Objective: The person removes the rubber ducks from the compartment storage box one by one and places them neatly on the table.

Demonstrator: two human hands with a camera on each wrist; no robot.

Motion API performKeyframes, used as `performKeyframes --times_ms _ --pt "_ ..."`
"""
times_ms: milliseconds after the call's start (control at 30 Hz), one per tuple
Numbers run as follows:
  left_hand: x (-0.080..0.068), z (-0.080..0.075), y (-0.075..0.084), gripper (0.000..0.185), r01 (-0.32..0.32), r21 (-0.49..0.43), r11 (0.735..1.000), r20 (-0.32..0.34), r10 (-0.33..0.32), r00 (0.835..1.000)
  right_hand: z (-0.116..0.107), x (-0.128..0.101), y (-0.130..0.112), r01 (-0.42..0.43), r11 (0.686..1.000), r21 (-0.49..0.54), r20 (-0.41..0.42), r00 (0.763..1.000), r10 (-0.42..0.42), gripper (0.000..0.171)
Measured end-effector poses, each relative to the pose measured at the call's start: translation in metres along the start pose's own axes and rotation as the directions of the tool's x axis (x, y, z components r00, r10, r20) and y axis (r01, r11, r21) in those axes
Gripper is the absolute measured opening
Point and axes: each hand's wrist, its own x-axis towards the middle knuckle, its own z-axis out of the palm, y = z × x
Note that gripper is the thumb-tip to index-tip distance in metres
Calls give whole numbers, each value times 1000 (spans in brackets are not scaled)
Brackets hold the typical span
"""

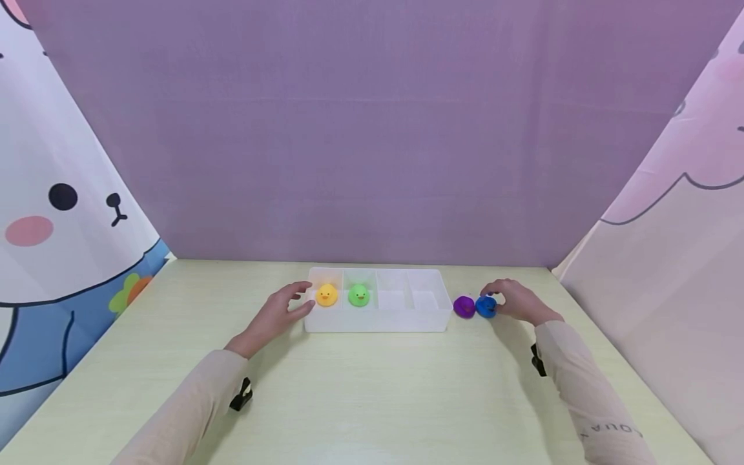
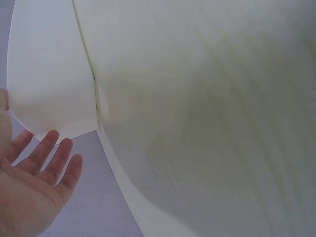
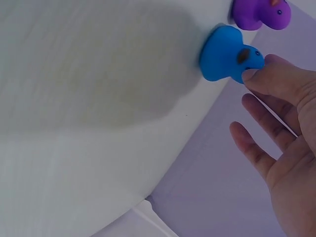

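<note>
A white tray point(image 1: 378, 321) with four compartments in a row stands at the back middle of the table. A yellow duck point(image 1: 327, 295) sits in its leftmost compartment and a green duck point(image 1: 358, 296) in the one beside it; the two right compartments hold nothing. On the table just right of the tray stand a purple duck point(image 1: 464, 307) and a blue duck point(image 1: 485, 306). My right hand point(image 1: 501, 298) arches over the blue duck point(image 3: 227, 54), and one fingertip point(image 3: 254, 75) touches its head while the other fingers stay spread. My left hand point(image 1: 301, 298) lies flat against the tray's left end, fingers straight point(image 2: 55, 150).
The pale wooden table point(image 1: 372, 394) is walled by a purple backdrop behind and cartoon-print curtains on both sides. The purple duck point(image 3: 259, 12) stands close against the blue one, between it and the tray. A small black clip shows at each sleeve.
</note>
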Motion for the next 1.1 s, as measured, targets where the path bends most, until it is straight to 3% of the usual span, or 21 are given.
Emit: performKeyframes --times_ms 600,900,1100 --pt "0 1 0 47 -8 -1 1000 -18 8 1000 -6 20 -22 8 1000 1 1 1000 -8 31" --pt "0 2 -1 47 -8 3 1000 -24 8 1000 -10 36 -45 -7 1000 -8 15 1000 7 31" --pt "0 2 -1 48 -5 -2 1000 -19 5 1000 -14 46 -60 43 999 -23 -6 999 -43 31"
